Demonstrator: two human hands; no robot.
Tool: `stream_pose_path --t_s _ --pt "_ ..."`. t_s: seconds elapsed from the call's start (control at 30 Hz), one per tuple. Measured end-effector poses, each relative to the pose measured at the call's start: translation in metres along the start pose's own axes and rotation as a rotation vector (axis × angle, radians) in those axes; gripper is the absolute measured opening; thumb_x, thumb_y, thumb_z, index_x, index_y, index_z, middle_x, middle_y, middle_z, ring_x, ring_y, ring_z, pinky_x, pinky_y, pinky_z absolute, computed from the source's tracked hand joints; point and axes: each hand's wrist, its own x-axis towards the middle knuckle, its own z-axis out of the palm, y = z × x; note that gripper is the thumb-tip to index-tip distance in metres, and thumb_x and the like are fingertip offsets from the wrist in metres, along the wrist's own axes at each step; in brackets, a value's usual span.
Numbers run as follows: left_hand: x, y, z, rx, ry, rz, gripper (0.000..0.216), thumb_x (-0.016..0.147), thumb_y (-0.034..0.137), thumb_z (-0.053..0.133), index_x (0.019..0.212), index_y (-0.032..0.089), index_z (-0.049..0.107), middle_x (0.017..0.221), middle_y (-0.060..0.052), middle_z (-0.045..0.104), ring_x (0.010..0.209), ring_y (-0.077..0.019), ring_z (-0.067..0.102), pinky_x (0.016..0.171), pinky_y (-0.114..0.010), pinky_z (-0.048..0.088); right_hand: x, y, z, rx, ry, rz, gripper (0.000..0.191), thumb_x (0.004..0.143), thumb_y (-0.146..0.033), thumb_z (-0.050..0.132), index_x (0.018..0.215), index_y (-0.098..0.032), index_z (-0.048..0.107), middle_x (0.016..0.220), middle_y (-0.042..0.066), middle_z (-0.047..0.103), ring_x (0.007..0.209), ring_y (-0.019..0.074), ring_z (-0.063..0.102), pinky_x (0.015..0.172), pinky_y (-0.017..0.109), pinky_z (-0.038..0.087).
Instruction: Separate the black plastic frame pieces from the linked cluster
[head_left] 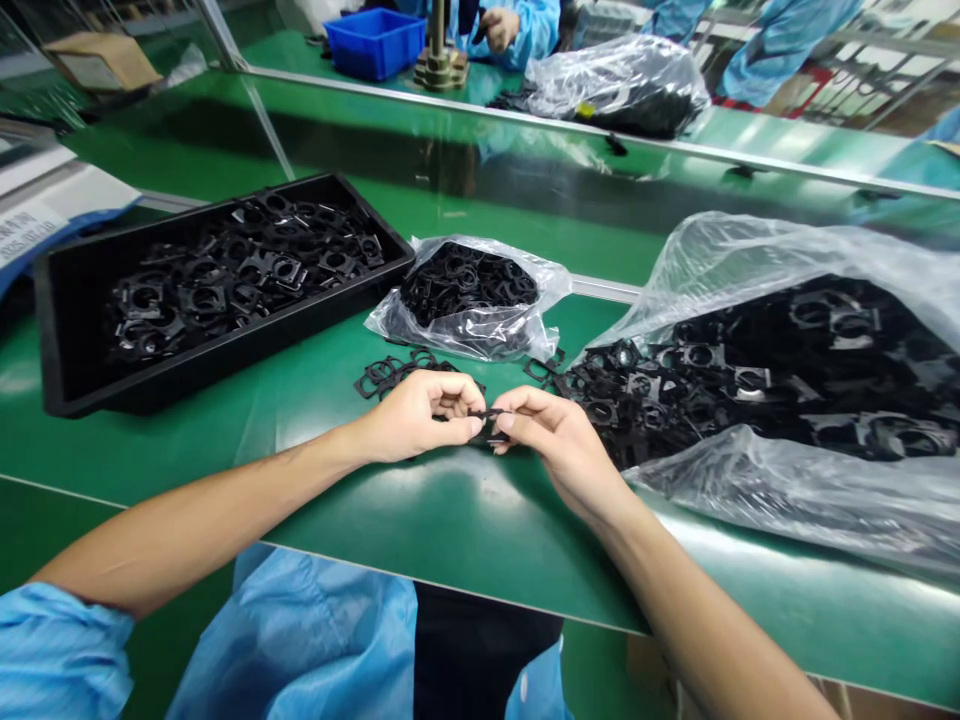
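Note:
Between my two hands is a small thin black part [487, 413], seen nearly edge-on above the green table. My left hand [424, 415] pinches its left end with thumb and fingers. On the other end, my right hand [551, 425] has its thumb and fingertips closed. Just behind my left hand lie several loose black rings [382, 375]. An open plastic bag [720, 480] at the right spills black frame-shaped parts with round holes [645, 385] close to my right hand. The exact shape of the held part is partly hidden by my fingers.
A black tray [225, 355] of similar parts stands at the left. Behind my hands sits a smaller clear bag [487, 345] of black rings. Beyond a metal rail are a blue bin [375, 45], another bag [615, 85] and a co-worker's hand [499, 28].

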Motion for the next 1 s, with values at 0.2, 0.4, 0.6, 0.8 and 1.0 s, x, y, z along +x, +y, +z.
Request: stream_pose_path --t_s 0.2,0.4,0.6,0.8,1.0 --pt "0.0014 -0.0045 0.0019 -0.109 0.095 0.02 0.017 0.069 0.021 0.08 0.081 0.012 0.071 0.067 0.0 0.069 0.061 -0.0102 0.064 0.061 -0.02 0.053 0.0017 0.001 -0.0031 0.019 0.042 -0.01 0.022 0.072 -0.033 0.083 0.079 -0.017 0.07 0.069 -0.002 0.066 0.059 0.0098 0.06 0.063 0.024 0.052" --pt "0.002 -0.0075 0.0002 -0.182 0.074 0.011 0.021 0.071 0.025 0.084 0.083 0.011 0.072 0.069 -0.003 0.073 0.064 -0.0141 0.071 0.064 -0.023 0.057 0.0014 0.0013 -0.0037 0.035 0.044 -0.009 0.029 0.071 -0.038 0.086 0.082 -0.017 0.07 0.067 -0.001 0.067 0.057 0.0108 0.062 0.061 0.025 0.053" --pt "0.003 -0.0058 -0.0016 -0.23 0.046 -0.014 0.028 0.072 0.033 0.086 0.083 0.012 0.071 0.073 -0.002 0.072 0.061 -0.0132 0.07 0.062 -0.023 0.057 0.0009 0.0002 -0.0028 0.037 0.038 -0.011 0.03 0.069 -0.04 0.087 0.079 -0.017 0.07 0.068 -0.001 0.068 0.058 0.0116 0.063 0.061 0.026 0.054" --pt "0.0036 -0.006 -0.0011 -0.183 0.102 0.042 0.029 0.072 0.035 0.086 0.084 0.012 0.072 0.075 -0.002 0.072 0.06 -0.0119 0.068 0.063 -0.023 0.057 -0.0001 0.0004 -0.003 -0.052 0.104 -0.079 0.03 0.066 -0.042 0.089 0.077 -0.018 0.075 0.066 -0.002 0.066 0.055 0.0095 0.055 0.059 0.026 0.049" --pt "0.0033 -0.0041 -0.0019 -0.166 0.085 0.038 0.033 0.075 0.04 0.084 0.085 0.012 0.069 0.073 -0.002 0.072 0.055 -0.0108 0.066 0.058 -0.022 0.054 -0.001 0.001 -0.0037 -0.101 0.083 -0.064 0.035 0.07 -0.051 0.084 0.077 -0.018 0.076 0.065 0.0 0.067 0.054 0.0107 0.055 0.059 0.027 0.048"
